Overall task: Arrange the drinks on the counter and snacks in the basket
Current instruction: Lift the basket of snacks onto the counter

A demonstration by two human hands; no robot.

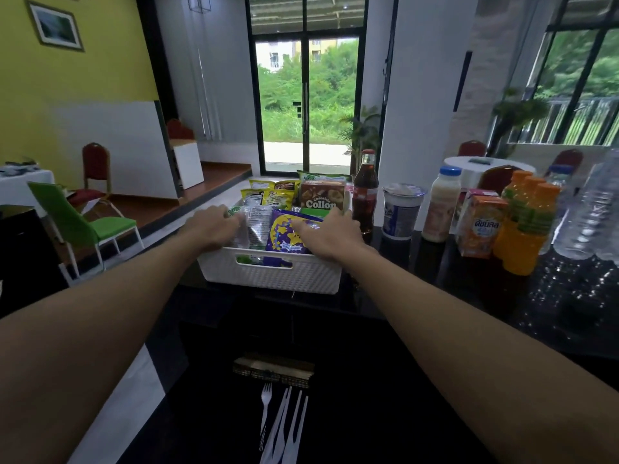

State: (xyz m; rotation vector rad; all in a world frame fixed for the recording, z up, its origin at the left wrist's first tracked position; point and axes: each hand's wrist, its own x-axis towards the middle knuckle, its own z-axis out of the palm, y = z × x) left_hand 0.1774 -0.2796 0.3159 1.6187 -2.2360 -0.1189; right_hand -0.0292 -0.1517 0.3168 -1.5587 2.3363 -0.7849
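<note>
White basket (268,272): left end of the dark counter (435,296), near edge. Hands apart inside it. The left hand (211,227) grips a clear packet (256,226). The right hand (331,234) lies over a purple packet (288,239); hold or mere pressure cannot be told.

Risk: contents are crowded, so forcing packets down could crush them or shove the basket.

Condition: woven-pattern plastic, handle slot, packets upright, Collon box (323,195) far side. A cola bottle (365,192) just right could topple if knocked.
</note>
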